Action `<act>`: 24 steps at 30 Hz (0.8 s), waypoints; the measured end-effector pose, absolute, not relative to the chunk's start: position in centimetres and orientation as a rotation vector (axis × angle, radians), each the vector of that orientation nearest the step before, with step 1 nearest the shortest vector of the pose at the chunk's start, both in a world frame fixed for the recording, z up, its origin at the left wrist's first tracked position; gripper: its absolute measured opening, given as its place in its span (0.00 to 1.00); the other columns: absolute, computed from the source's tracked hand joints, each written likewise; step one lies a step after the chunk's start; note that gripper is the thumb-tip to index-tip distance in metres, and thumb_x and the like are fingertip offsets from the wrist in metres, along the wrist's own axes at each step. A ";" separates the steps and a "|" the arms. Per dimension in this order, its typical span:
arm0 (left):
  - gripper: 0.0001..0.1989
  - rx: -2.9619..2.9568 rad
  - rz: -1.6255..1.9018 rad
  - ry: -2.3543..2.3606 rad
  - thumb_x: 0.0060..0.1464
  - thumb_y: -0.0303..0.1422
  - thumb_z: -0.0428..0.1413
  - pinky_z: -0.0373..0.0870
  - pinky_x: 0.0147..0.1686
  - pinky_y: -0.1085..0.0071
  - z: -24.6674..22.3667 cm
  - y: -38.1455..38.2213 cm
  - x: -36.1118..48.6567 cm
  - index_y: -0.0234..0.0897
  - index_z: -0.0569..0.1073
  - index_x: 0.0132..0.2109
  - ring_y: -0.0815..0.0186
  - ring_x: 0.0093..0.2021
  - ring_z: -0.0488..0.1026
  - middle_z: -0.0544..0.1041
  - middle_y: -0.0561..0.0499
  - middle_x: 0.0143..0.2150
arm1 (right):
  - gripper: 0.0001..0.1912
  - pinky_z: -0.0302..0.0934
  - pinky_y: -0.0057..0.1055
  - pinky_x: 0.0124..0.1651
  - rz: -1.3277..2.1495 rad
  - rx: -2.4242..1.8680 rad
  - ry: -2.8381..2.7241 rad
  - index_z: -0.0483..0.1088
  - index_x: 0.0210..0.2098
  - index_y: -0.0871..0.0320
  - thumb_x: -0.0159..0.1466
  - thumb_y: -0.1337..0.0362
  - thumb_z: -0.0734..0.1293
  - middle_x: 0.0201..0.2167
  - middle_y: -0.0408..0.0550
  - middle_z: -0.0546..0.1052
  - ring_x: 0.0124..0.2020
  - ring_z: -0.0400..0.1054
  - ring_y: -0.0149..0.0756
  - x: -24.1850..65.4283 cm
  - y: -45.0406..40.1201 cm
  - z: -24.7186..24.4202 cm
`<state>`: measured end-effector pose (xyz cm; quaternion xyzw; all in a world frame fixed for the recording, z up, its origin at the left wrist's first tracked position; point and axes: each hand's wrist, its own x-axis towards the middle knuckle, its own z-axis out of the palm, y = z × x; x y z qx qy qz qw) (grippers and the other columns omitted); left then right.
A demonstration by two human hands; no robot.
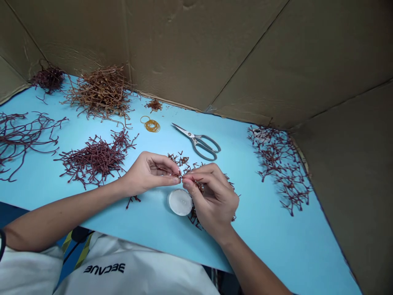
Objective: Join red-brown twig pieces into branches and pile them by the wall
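My left hand (147, 174) pinches a thin dark red sprig (167, 171) between its fingertips. Fingertip to fingertip with it, my right hand (213, 203) grips a small reddish-brown twig cluster (199, 187), partly hidden by the fingers. The two hands nearly touch at the sprig's end. Below them lies a round white disc (180, 202), perhaps a lid or a roll, just left of my right hand. A loose heap of dark red twigs (193, 217) lies under and around my right hand, mostly hidden.
A blue sheet (270, 237) covers the work surface, walled by brown cardboard (190, 49). Steel scissors with grey handles (196, 141) and yellow rubber bands (151, 125) lie ahead. Several heaps of dried red-brown branching twigs (95, 159) lie left, and another (279, 168) lies right.
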<state>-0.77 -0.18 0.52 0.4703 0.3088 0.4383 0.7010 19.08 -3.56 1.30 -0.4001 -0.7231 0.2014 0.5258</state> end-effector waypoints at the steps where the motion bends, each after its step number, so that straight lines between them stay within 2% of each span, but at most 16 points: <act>1: 0.08 1.048 0.977 0.685 0.48 0.25 0.74 0.78 0.38 0.82 0.5 -0.2 -0.8 0.35 0.86 0.37 0.73 0.33 0.80 0.84 0.52 0.33 | 0.10 0.71 0.34 0.38 0.479 -0.956 -1.729 0.79 0.41 0.52 0.67 0.75 0.74 0.36 0.43 0.80 0.37 0.74 0.34 19.0 -3.5 1.3; 5: 0.09 1.094 0.976 0.656 0.50 0.27 0.74 0.79 0.41 0.80 0.3 -0.3 -1.0 0.36 0.85 0.38 0.72 0.35 0.80 0.84 0.51 0.35 | 0.10 0.71 0.34 0.37 0.469 -0.951 -1.710 0.79 0.40 0.52 0.67 0.74 0.75 0.36 0.44 0.80 0.36 0.75 0.35 18.9 -3.5 1.3; 7: 0.14 1.149 0.959 0.627 0.51 0.28 0.74 0.79 0.44 0.78 0.2 -0.4 -1.1 0.38 0.85 0.45 0.70 0.41 0.81 0.85 0.49 0.41 | 0.10 0.72 0.35 0.37 0.463 -0.954 -1.702 0.80 0.41 0.52 0.67 0.74 0.75 0.36 0.44 0.80 0.36 0.75 0.36 19.0 -3.5 1.3; 9: 0.23 1.217 0.940 0.602 0.52 0.28 0.74 0.79 0.47 0.76 0.2 -0.3 -1.2 0.42 0.82 0.55 0.67 0.47 0.81 0.84 0.47 0.49 | 0.11 0.73 0.35 0.37 0.436 -0.960 -1.696 0.80 0.42 0.51 0.67 0.74 0.75 0.37 0.45 0.80 0.37 0.76 0.36 19.2 -3.5 1.3; 11: 0.29 1.271 0.947 0.602 0.54 0.30 0.73 0.79 0.47 0.74 0.2 -0.2 -1.5 0.46 0.78 0.62 0.66 0.49 0.79 0.81 0.46 0.54 | 0.12 0.74 0.35 0.37 0.357 -0.962 -1.690 0.80 0.43 0.51 0.66 0.75 0.75 0.37 0.45 0.80 0.38 0.76 0.36 19.5 -3.3 1.4; 12: 0.29 1.293 0.965 0.606 0.55 0.31 0.73 0.79 0.48 0.73 0.2 -0.2 -1.6 0.46 0.77 0.63 0.66 0.48 0.79 0.81 0.46 0.54 | 0.13 0.75 0.35 0.37 0.299 -0.960 -1.691 0.80 0.43 0.51 0.66 0.76 0.75 0.38 0.45 0.80 0.38 0.76 0.36 19.7 -3.3 1.5; 15: 0.23 1.360 1.033 0.624 0.59 0.38 0.70 0.77 0.47 0.73 0.3 -0.1 -2.0 0.42 0.79 0.60 0.65 0.47 0.78 0.81 0.46 0.49 | 0.16 0.75 0.35 0.36 0.099 -0.940 -1.725 0.81 0.44 0.50 0.64 0.77 0.76 0.37 0.45 0.79 0.37 0.77 0.36 20.2 -2.9 1.5; 18: 0.18 1.421 1.080 0.721 0.65 0.46 0.64 0.74 0.38 0.74 0.5 -0.1 -2.0 0.37 0.82 0.51 0.66 0.39 0.77 0.82 0.47 0.39 | 0.18 0.76 0.34 0.35 -0.037 -0.917 -1.764 0.81 0.46 0.50 0.63 0.78 0.76 0.37 0.45 0.80 0.36 0.78 0.35 20.6 -2.6 1.3; 21: 0.19 1.449 1.122 0.901 0.69 0.46 0.59 0.69 0.30 0.75 0.6 0.0 -1.8 0.35 0.83 0.39 0.70 0.30 0.73 0.80 0.49 0.30 | 0.20 0.77 0.34 0.35 -0.109 -0.914 -1.783 0.81 0.48 0.48 0.63 0.78 0.76 0.37 0.45 0.81 0.36 0.79 0.36 20.9 -2.6 0.9; 24: 0.18 1.468 1.120 0.978 0.68 0.43 0.60 0.68 0.29 0.75 0.6 0.1 -1.5 0.35 0.82 0.35 0.70 0.28 0.72 0.80 0.50 0.28 | 0.21 0.77 0.33 0.35 -0.152 -0.901 -1.803 0.81 0.49 0.47 0.63 0.78 0.77 0.38 0.44 0.81 0.35 0.79 0.35 21.3 -2.6 0.5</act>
